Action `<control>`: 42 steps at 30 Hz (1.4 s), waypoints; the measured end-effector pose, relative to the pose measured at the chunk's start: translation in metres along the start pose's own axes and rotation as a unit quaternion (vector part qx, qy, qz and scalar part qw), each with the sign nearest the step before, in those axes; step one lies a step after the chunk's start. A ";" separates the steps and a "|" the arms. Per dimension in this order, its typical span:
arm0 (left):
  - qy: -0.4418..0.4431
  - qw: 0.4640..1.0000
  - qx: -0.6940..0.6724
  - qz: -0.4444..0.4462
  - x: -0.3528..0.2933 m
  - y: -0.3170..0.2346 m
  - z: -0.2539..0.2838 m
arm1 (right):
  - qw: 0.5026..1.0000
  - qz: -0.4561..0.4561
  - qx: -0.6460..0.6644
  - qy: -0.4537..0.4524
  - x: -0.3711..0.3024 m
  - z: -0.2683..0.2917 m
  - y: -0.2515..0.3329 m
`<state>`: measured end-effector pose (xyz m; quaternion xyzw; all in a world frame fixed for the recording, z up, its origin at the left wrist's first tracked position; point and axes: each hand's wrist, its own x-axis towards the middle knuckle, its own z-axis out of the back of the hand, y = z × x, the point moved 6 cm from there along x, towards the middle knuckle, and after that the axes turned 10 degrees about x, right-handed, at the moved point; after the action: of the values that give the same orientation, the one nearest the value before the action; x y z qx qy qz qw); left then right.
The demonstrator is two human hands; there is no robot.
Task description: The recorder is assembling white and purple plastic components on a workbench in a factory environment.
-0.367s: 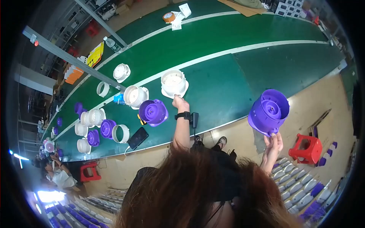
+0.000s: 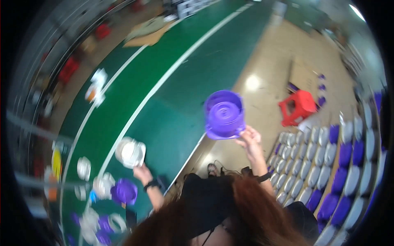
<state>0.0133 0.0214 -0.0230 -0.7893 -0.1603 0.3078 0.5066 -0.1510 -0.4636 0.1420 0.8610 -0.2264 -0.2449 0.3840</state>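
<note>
Head view, and up in the right hand (image 2: pixel 251 142), a purple housing (image 2: pixel 224 114), round and open-mouthed, over the front edge of the green tabletop (image 2: pixel 193 104), mouth turned toward the camera. Grip clamped on the lower flange, thumb and fingers together at its right corner. From that grip, lying up and to the left, toward the top of the view. Nearly round, so hard to call a long axis; best judged as running from flange to far rim, close to upright in the view. Nearer by far: the right hand. Well apart, down to the left: the left hand (image 2: pixel 143 174), fingers at the near edge of a white housing (image 2: pixel 131 153), touching by the look of it. Too blurred, though, to tell pinched from merely touched, or resting from lifted.

Further out, beyond the left hand: a second purple housing (image 2: pixel 124 192), a white ring (image 2: pixel 119 222) and a small blue piece (image 2: pixel 93 196), all smeared. Away to the right, on the floor (image 2: pixel 262 67): a red stool (image 2: pixel 298 107). Below that, rows of white and purple parts (image 2: pixel 295 164).
</note>
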 end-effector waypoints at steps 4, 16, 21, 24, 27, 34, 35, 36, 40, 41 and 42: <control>0.012 0.998 0.063 0.025 -0.055 0.012 -0.054 | 0.999 0.031 0.023 -0.019 0.008 0.043 0.043; 0.369 0.910 0.084 0.172 -0.238 0.142 -0.376 | 0.969 0.129 0.088 -0.189 0.078 0.181 0.129; 0.453 0.852 0.078 0.251 -0.316 0.203 -0.502 | 0.954 0.161 0.105 -0.232 0.157 0.238 0.181; 0.523 0.805 0.099 0.261 -0.368 0.226 -0.582 | 0.944 0.181 0.114 -0.253 0.205 0.263 0.225; 0.571 0.758 0.149 0.279 -0.409 0.262 -0.656 | 0.929 0.214 0.129 -0.274 0.256 0.297 0.272; 0.627 0.678 0.179 0.339 -0.522 0.350 -0.823 | 0.887 0.269 0.136 -0.351 0.341 0.384 0.349; 0.647 0.660 0.176 0.340 -0.533 0.369 -0.845 | 0.882 0.270 0.134 -0.363 0.353 0.400 0.358; 0.650 0.657 0.180 0.337 -0.548 0.384 -0.868 | 0.879 0.272 0.140 -0.365 0.368 0.417 0.368; 0.640 0.632 0.216 0.381 -0.614 0.440 -0.954 | 0.841 0.333 0.137 -0.402 0.427 0.490 0.425; 0.633 0.635 0.230 0.378 -0.622 0.457 -0.971 | 0.829 0.372 0.155 -0.388 0.435 0.505 0.431; 0.639 0.630 0.237 0.372 -0.634 0.475 -0.996 | 0.814 0.410 0.171 -0.374 0.447 0.517 0.439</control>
<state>0.1497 -1.2414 0.0514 -0.6336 0.5889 -0.0840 0.4946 -0.2004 -1.2710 0.0674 0.5820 -0.7228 -0.3258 0.1809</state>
